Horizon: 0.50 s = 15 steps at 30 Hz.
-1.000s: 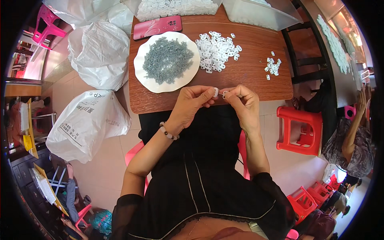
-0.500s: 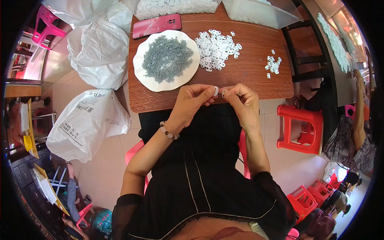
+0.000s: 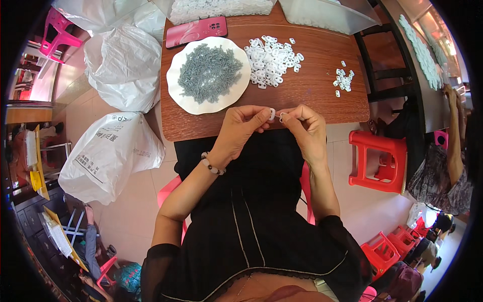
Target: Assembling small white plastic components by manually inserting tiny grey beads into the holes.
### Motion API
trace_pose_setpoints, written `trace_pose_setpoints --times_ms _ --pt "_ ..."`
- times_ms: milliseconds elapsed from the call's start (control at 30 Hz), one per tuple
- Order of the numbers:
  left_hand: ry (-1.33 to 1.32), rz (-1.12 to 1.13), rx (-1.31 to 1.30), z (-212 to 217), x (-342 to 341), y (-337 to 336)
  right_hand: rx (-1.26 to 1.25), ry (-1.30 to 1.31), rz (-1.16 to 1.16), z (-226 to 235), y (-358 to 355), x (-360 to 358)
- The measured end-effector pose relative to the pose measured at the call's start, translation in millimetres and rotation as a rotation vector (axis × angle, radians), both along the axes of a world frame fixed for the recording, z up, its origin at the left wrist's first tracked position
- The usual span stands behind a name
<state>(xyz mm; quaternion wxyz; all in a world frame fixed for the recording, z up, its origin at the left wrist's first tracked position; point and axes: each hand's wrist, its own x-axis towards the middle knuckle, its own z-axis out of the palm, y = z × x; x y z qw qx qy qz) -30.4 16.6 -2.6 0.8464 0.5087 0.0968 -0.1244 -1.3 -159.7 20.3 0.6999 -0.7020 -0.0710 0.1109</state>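
My left hand [image 3: 241,126] and my right hand [image 3: 304,126] meet at the near edge of the wooden table [image 3: 312,90]. The left fingertips pinch a small white plastic piece [image 3: 272,114]. The right fingertips pinch a thin metal pin [image 3: 285,117] pointed at that piece. Beyond the hands stands a white plate [image 3: 183,98] heaped with grey metal pieces [image 3: 209,73]. To its right lies a pile of white plastic pieces [image 3: 271,60], and a smaller cluster of white pieces [image 3: 343,81] lies farther right.
A pink phone [image 3: 196,31] lies at the table's far edge beside two clear tubs [image 3: 327,15]. White plastic sacks [image 3: 108,156] stand on the floor to the left. A red stool [image 3: 377,161] stands to the right, where another person [image 3: 443,171] sits.
Both hands stay at the table's near edge with fingertips together; only small finger movements show.
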Motion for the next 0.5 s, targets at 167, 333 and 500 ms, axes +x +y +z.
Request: trace_pose_setpoints --times_ms 167,333,500 --pt "0.000 0.009 0.011 -0.2 -1.1 -1.4 -0.002 0.004 0.004 -2.9 -0.6 -0.3" --pt "-0.018 0.019 0.027 1.2 -1.7 -3.0 -0.032 -0.026 0.005 -1.9 -0.3 -1.1" --pt "-0.063 0.020 0.117 1.8 -2.9 -5.6 -0.069 -0.071 -0.013 0.2 2.9 -3.1"
